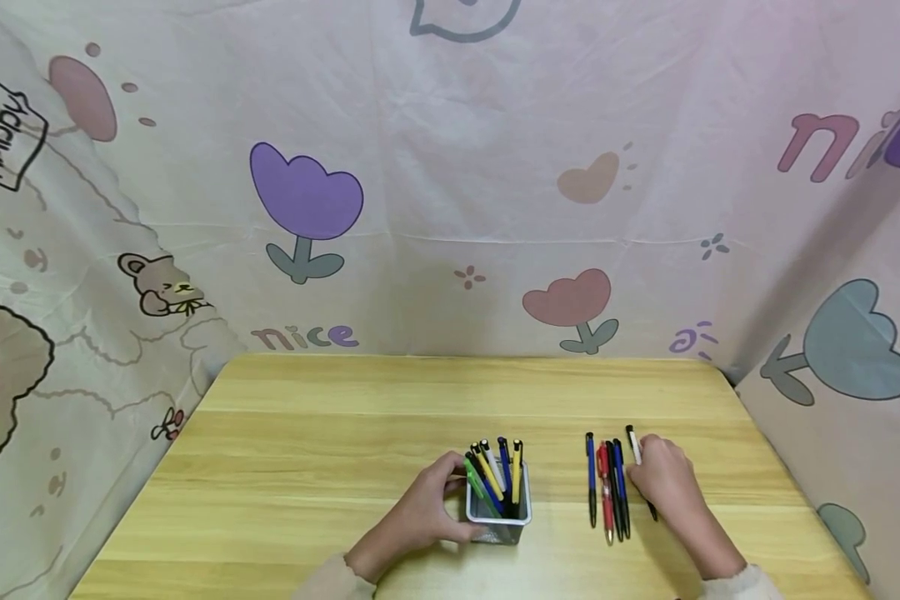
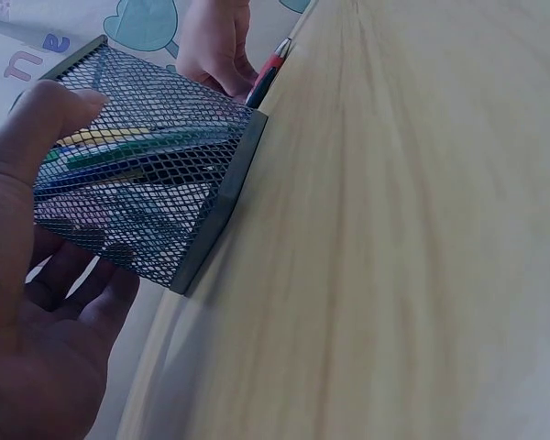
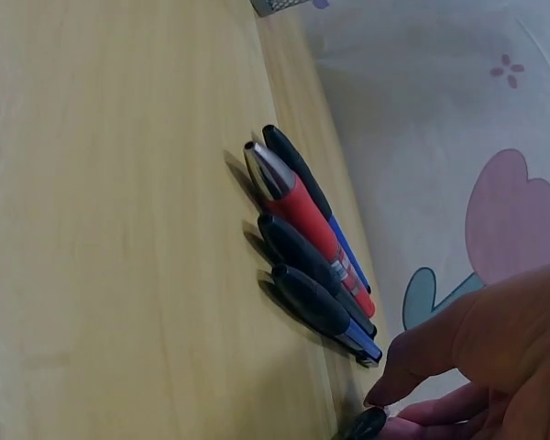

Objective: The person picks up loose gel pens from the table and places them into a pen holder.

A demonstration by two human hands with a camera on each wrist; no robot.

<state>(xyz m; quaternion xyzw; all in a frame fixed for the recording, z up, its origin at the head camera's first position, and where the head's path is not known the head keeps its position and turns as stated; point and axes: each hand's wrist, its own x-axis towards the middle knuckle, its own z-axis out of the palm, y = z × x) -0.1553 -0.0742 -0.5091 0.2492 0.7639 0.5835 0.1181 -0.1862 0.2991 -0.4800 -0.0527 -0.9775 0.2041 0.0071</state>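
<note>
My left hand (image 1: 422, 507) holds a square mesh pen holder (image 1: 497, 533), thumb on the near side and fingers round the left. Several pens stand in the holder, among them a green pen (image 1: 474, 477), yellow pens (image 1: 517, 475) and blue ones. In the left wrist view the thumb lies against the holder's mesh (image 2: 165, 110). To the right, my right hand (image 1: 667, 477) pinches a white pen (image 1: 633, 442) with black ends, its middle hidden by the fingers. The right wrist view shows the pen's dark end (image 3: 367, 423) between thumb and fingers.
Left of my right hand lie a blue pen (image 1: 591, 483), a red pen (image 1: 607, 500) and two dark pens (image 1: 624, 500), roughly side by side on the wooden table (image 1: 307, 433). A printed cloth (image 1: 435, 167) hangs behind the table and along both sides.
</note>
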